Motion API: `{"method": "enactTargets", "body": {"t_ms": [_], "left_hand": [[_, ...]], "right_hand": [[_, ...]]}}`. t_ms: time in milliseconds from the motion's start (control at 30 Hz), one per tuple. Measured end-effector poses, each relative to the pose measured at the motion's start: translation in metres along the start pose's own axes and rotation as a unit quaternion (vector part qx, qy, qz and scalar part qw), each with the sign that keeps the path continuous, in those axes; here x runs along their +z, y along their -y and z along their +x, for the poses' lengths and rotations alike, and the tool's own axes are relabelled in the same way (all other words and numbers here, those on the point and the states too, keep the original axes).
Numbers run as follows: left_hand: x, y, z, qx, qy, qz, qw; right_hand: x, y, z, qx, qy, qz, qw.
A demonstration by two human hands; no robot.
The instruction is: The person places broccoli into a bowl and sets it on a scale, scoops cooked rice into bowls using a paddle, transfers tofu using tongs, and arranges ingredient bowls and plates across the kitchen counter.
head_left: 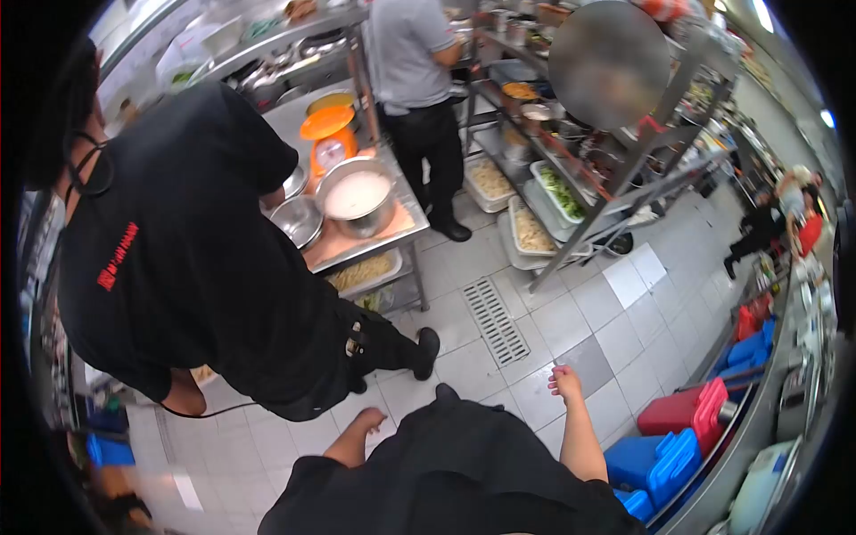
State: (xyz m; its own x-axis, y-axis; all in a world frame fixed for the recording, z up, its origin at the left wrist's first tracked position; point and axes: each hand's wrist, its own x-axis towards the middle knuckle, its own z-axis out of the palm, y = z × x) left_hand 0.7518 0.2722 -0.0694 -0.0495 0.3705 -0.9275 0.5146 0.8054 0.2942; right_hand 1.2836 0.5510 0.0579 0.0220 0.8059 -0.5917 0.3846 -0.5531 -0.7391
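My left hand (366, 420) hangs low at my side over the tiled floor, its fingers loosely bent and apart, with nothing visible in them. On the other side, my right hand (564, 382) is held out above the tiles, fingers slightly curled and apart; I see nothing held there. Neither hand touches any object. Ahead to the left is a steel worktable with a large metal pot (373, 218) of whitish contents. Beside the pot are a metal bowl (299, 223) and an orange kitchen scale (331, 153).
A person in a black shirt (178, 241) stands close on my left, another in grey (410, 53) beyond the table. A floor drain (496, 322) lies ahead. Shelving holds food trays (557, 192). Red (685, 415) and blue bins (655, 464) line the right side.
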Motion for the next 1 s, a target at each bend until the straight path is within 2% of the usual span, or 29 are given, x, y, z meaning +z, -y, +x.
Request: {"method": "enactTargets", "body": {"t_ms": [33, 67, 100, 167, 200, 233, 267, 333, 400, 433, 467, 500, 600, 633, 667, 700, 733, 767, 867, 1000], "left_hand": [[-0.008, -0.012, 0.007, 0.026, -0.018, 0.063, 0.998], [-0.016, -0.027, 0.015, 0.042, -0.057, 0.029, 0.997], [-0.025, -0.04, 0.029, 0.11, -0.123, 0.058, 0.984], [-0.045, -0.105, 0.004, 0.195, -0.217, -0.148, 0.945], [-0.056, -0.123, 0.017, 0.235, -0.239, -0.137, 0.932], [-0.071, -0.164, -0.024, 0.228, -0.264, -0.128, 0.928], [-0.081, -0.182, -0.025, 0.25, -0.259, -0.165, 0.918], [-0.114, -0.231, -0.062, 0.285, -0.276, -0.208, 0.894], [-0.153, -0.272, -0.12, 0.315, -0.344, -0.317, 0.826], [-0.178, -0.279, -0.137, 0.332, -0.391, -0.3, 0.804], [-0.197, -0.287, -0.156, 0.338, -0.457, -0.365, 0.737], [-0.221, -0.281, -0.162, 0.296, -0.529, -0.353, 0.713], [-0.291, -0.259, -0.178, 0.192, -0.662, -0.46, 0.56], [-0.316, -0.239, -0.169, 0.11, -0.746, -0.378, 0.537], [-0.337, -0.232, -0.175, 0.049, -0.769, -0.322, 0.55], [-0.352, -0.233, -0.182, -0.012, -0.783, -0.264, 0.564], [-0.362, -0.24, -0.19, -0.053, -0.775, -0.262, 0.573], [-0.373, -0.247, -0.199, -0.091, -0.766, -0.259, 0.581], [-0.391, -0.251, -0.219, -0.199, -0.694, -0.229, 0.652], [-0.402, -0.261, -0.237, -0.251, -0.696, -0.219, 0.636]], "right_hand": [[0.006, 0.01, -0.006, 0.005, 0.016, -0.016, 1.0], [0.012, 0.016, -0.011, 0.019, 0.042, -0.012, 0.999], [0.018, 0.02, -0.011, 0.033, 0.067, -0.007, 0.997], [0.018, -0.003, -0.002, 0.062, 0.084, -0.006, 0.994], [0.012, -0.027, 0.003, 0.08, 0.086, -0.042, 0.992], [0.007, -0.044, 0.008, 0.098, 0.087, -0.078, 0.988], [0.0, -0.06, 0.012, 0.099, 0.097, -0.132, 0.982], [-0.02, -0.085, 0.024, -0.009, 0.147, -0.338, 0.93], [-0.026, -0.079, 0.041, -0.059, 0.178, -0.419, 0.888], [-0.029, -0.07, 0.053, -0.068, 0.191, -0.438, 0.876], [-0.031, -0.057, 0.068, -0.075, 0.199, -0.448, 0.868], [-0.03, -0.041, 0.086, -0.085, 0.207, -0.452, 0.864], [-0.013, 0.035, 0.151, -0.102, 0.232, -0.421, 0.871], [0.003, 0.065, 0.171, -0.102, 0.244, -0.395, 0.88], [0.011, 0.022, 0.265, -0.405, 0.272, -0.583, 0.65], [0.032, 0.053, 0.288, -0.297, 0.286, -0.492, 0.767], [0.059, 0.056, 0.325, -0.077, 0.273, -0.292, 0.913], [0.084, 0.119, 0.313, 0.018, 0.294, -0.223, 0.929], [0.15, 0.213, 0.325, -0.024, 0.324, -0.265, 0.908], [0.211, 0.257, 0.345, -0.058, 0.375, -0.313, 0.871]]}}
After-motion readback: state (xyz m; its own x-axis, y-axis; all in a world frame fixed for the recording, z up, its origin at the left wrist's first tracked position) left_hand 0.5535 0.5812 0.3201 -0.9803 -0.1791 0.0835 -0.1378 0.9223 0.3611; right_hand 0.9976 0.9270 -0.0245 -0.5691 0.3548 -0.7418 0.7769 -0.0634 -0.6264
